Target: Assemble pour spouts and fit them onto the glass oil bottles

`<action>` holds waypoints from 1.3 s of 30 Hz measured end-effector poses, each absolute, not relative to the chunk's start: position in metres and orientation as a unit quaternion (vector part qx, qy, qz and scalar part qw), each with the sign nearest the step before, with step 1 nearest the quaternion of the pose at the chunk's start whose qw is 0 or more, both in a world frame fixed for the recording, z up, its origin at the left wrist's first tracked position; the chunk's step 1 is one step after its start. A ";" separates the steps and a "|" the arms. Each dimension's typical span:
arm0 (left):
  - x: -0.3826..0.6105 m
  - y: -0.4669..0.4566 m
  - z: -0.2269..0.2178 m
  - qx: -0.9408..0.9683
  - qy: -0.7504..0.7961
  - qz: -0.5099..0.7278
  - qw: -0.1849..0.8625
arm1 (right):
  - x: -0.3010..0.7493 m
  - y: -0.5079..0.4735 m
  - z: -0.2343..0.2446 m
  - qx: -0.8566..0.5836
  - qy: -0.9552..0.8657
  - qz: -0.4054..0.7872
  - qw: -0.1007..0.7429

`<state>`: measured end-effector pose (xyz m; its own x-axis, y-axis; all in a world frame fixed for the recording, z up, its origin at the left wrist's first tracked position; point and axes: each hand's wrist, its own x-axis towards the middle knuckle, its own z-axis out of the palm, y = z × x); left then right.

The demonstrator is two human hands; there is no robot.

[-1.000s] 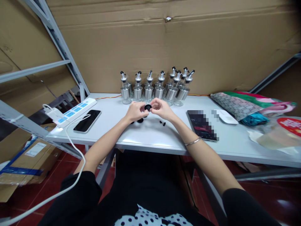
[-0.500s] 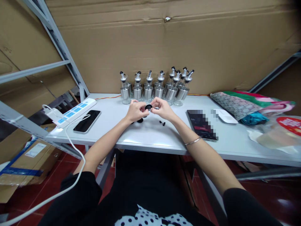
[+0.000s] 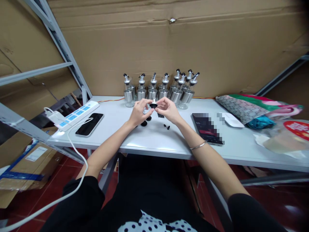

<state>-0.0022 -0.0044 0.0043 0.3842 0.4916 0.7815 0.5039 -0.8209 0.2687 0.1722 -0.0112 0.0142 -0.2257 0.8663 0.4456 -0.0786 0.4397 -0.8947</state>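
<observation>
My left hand [image 3: 138, 112] and my right hand [image 3: 168, 109] meet above the white table [image 3: 154, 138], both pinched on a small black round cap [image 3: 153, 104] held between their fingertips. Under the hands lie more black caps [image 3: 144, 123] and a few tiny black pieces [image 3: 166, 126] on the tabletop. Behind the hands stands a row of several glass and steel dispenser bottles [image 3: 160, 90] with pour spouts. A thin bracelet sits on my right wrist.
A white power strip [image 3: 74, 114] and a dark phone [image 3: 89, 124] lie at the left, with a white cable trailing down. Another phone [image 3: 208, 128], a white mouse [image 3: 231, 120] and patterned bags [image 3: 256, 108] sit at the right. Cardboard covers the back wall.
Both hands have lifted the black cap slightly higher off the table. More of the small parts beneath them now show.
</observation>
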 end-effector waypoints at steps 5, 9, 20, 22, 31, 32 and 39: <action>-0.001 0.000 -0.001 -0.838 -0.245 -0.487 -0.013 | 0.177 -0.010 0.015 -0.292 -0.645 0.455 0.540; 0.002 0.003 -0.003 -0.834 -0.222 -0.505 -0.012 | 0.185 -0.006 0.017 -0.311 -0.658 0.433 0.532; 0.003 0.001 -0.001 -0.821 -0.201 -0.534 0.018 | 0.206 0.020 -0.006 -0.648 -0.717 0.087 0.242; 0.004 0.000 -0.002 -0.831 -0.194 -0.522 0.007 | 0.207 0.022 -0.010 -0.660 -0.715 0.086 0.215; 0.003 0.000 -0.009 -0.841 -0.242 -0.484 -0.023 | 0.206 0.023 -0.011 -0.669 -0.714 0.071 0.194; 0.003 -0.001 -0.008 -0.843 -0.244 -0.479 -0.027 | 0.205 0.023 -0.011 -0.670 -0.713 0.071 0.195; 0.003 -0.001 -0.008 -0.848 -0.240 -0.472 -0.036 | 0.206 0.021 -0.009 -0.671 -0.705 0.076 0.216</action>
<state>0.0026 -0.0010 -0.0075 0.4394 0.4408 0.7828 0.3736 -0.8821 0.2870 0.2057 0.0209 -0.0093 -0.0050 0.9791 0.2033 0.9134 0.0873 -0.3975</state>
